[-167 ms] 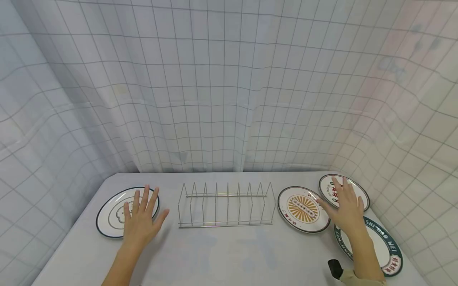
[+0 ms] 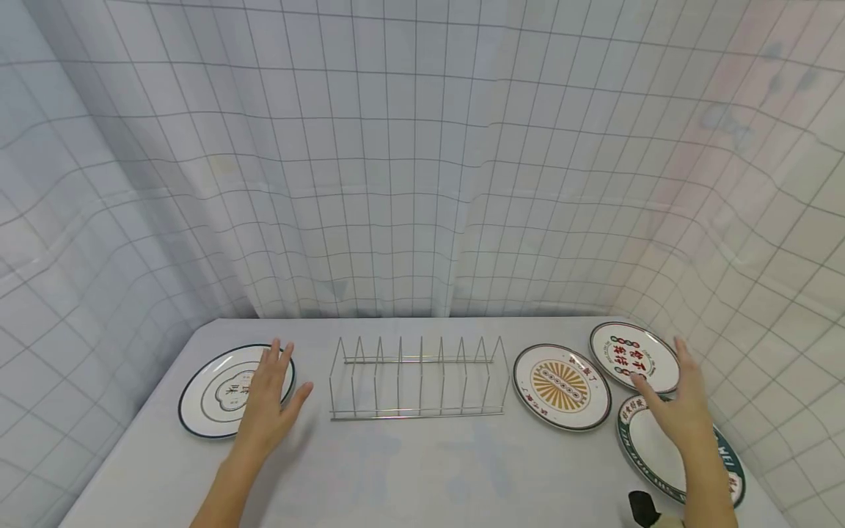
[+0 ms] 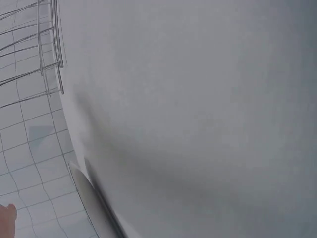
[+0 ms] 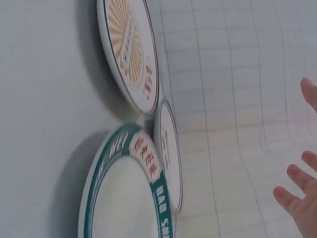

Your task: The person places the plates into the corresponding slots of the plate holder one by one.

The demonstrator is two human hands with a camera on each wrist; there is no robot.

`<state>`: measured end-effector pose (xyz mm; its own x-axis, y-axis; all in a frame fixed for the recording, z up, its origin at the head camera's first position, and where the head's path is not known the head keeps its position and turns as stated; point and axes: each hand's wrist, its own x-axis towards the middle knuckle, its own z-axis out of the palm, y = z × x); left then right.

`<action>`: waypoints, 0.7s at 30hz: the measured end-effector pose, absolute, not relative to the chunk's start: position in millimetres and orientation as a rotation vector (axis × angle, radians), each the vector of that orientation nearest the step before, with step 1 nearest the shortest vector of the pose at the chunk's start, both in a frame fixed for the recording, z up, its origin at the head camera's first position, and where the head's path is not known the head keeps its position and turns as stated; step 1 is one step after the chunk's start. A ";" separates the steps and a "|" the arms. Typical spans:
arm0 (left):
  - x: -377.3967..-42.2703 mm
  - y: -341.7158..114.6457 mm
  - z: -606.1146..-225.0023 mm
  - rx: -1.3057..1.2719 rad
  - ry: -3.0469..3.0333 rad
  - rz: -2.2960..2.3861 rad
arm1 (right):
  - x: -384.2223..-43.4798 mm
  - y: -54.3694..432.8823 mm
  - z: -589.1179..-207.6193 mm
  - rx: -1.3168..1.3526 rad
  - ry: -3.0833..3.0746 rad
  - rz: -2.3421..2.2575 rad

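Note:
My left hand (image 2: 267, 403) hovers at the right side of a white oval plate (image 2: 205, 400) with a dark blue rim, fingers extended and holding nothing. My right hand (image 2: 686, 407), fingers spread, is above a green-rimmed plate (image 2: 660, 447) and partly hides it. Beyond that hand lies a white plate with red lettering (image 2: 634, 356). To its left is a plate with an orange sunburst (image 2: 560, 386). The right wrist view shows the fingertips (image 4: 292, 193) apart from the plates. Between the hands stands a wire dish rack (image 2: 419, 378) with its slots bare.
A white table (image 2: 422, 469) carries everything. Grid-patterned curtains (image 2: 396, 183) hang behind it and along both sides, close to the plates on the right.
My right hand has moved right, off the red-lettered plate and over the green-rimmed one. The left hand has turned slightly, its fingers closer together, showing more of the blue-rimmed plate.

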<state>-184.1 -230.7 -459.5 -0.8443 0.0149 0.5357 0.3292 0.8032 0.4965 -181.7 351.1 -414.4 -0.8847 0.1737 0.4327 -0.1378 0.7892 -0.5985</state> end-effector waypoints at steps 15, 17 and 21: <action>-196.2 -216.6 -469.2 -0.311 -2.198 -1.584 | -112.9 452.1 -470.8 -0.518 -2.467 1.213; -197.5 -216.3 -469.8 -0.309 -2.190 -1.638 | -110.1 457.3 -477.2 -0.551 -2.453 1.261; -198.2 -214.7 -469.3 -0.287 -2.185 -1.709 | -110.6 463.4 -485.5 -0.784 -2.378 1.369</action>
